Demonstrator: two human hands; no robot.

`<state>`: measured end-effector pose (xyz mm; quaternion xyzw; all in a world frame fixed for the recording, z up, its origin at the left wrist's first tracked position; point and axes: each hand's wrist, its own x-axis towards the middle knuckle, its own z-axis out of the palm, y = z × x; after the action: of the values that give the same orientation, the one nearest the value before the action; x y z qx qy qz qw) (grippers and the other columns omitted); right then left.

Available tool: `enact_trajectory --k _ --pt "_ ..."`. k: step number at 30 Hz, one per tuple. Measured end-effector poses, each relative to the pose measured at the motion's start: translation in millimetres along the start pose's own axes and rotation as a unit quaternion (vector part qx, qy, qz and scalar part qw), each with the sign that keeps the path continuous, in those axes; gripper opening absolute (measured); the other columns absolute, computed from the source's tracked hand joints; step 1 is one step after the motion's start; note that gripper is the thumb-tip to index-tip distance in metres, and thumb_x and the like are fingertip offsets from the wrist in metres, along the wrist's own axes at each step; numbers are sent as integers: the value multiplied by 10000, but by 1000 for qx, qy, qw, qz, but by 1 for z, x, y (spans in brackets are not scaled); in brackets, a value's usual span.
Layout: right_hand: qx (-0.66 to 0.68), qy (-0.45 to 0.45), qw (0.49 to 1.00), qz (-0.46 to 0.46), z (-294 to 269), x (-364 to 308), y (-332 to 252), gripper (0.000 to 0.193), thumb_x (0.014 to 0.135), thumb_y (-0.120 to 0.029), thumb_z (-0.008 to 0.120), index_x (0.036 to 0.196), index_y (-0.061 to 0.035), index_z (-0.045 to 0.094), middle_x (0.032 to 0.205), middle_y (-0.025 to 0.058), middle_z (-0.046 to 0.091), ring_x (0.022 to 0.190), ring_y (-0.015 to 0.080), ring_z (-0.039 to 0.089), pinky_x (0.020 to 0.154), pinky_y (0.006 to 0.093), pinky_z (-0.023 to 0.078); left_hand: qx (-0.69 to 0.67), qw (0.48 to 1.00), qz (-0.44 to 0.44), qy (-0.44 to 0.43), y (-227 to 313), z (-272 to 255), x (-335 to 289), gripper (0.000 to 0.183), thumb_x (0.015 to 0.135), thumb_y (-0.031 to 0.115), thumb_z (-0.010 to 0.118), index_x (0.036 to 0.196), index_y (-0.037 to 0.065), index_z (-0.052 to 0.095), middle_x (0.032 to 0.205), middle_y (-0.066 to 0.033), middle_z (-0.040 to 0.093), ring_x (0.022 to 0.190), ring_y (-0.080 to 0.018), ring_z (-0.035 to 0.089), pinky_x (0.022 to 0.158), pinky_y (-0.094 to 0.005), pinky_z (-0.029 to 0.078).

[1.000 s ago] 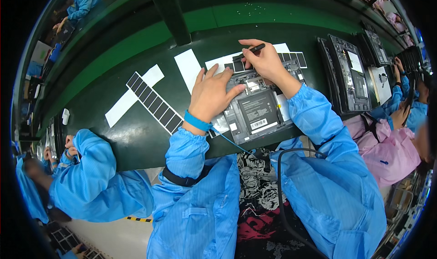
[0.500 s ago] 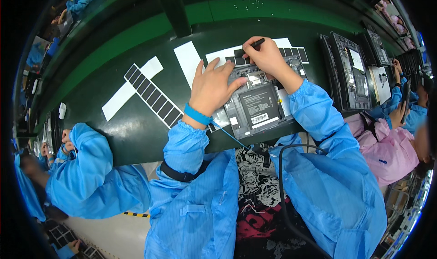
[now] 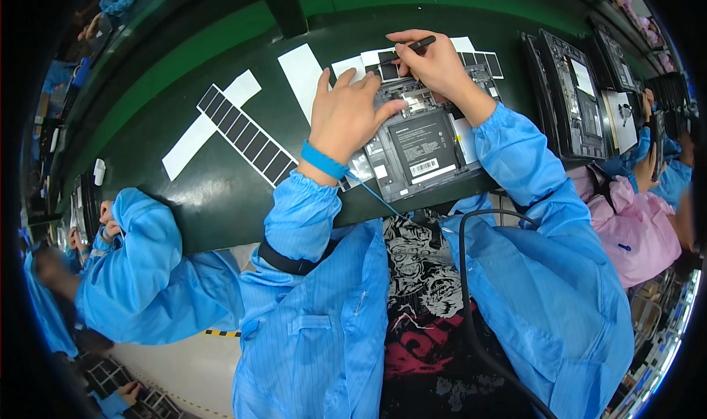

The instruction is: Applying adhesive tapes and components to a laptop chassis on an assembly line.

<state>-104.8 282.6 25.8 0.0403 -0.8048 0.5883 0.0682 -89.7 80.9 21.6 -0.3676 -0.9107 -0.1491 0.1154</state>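
Note:
An opened flat electronic device (image 3: 394, 189), its inside facing up, lies before me on the bench. A black battery (image 3: 423, 145) with a printed white label fills its middle. My left hand (image 3: 346, 121) rests on the device's upper left side, fingers spread, thumb toward the inner parts. A blue wrist strap (image 3: 324, 160) with a thin cord circles that wrist. Over the device's far edge, my right hand (image 3: 436, 67) grips a slim black pen-shaped tool (image 3: 423, 43), its index finger stretched to the left. The tool's tip is too small to make out.
White-bordered strips of black squares (image 3: 250, 141) and white strips (image 3: 179, 157) lie left of and beyond the device. More opened devices (image 3: 578, 95) stand stacked at the right. Co-workers in blue (image 3: 147, 272) and pink (image 3: 633, 227) sit on either side.
The whole view has shifted slightly. My right index finger has straightened out to the left, and the tool shows more of its length. My left hand stays on the device.

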Motion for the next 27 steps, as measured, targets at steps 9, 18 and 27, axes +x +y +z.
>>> enact_trajectory --k 9,18,27 --pt "73 12 997 -5 -8 4 0 241 921 -110 592 1111 26 648 698 86 673 580 86 602 543 219 483 24 999 7 47 5 4 1 492 902 516 543 1091 79 667 970 -175 693 1109 -332 594 1029 -534 349" --pt "241 -5 970 -24 -78 -32 -14 308 933 -97 614 1170 -3 441 668 92 628 536 107 576 708 257 556 -286 940 -128 135 5 -8 14 275 917 219 586 1063 -4 653 896 -144 684 788 -235 632 704 -324 495" --pt "265 8 963 39 -92 -57 17 280 934 -79 606 1124 -42 403 608 50 581 507 95 539 785 308 558 -414 872 -230 -121 41 5 54 406 883 333 647 909 -70 686 672 -140 676 609 -214 647 575 -337 488"
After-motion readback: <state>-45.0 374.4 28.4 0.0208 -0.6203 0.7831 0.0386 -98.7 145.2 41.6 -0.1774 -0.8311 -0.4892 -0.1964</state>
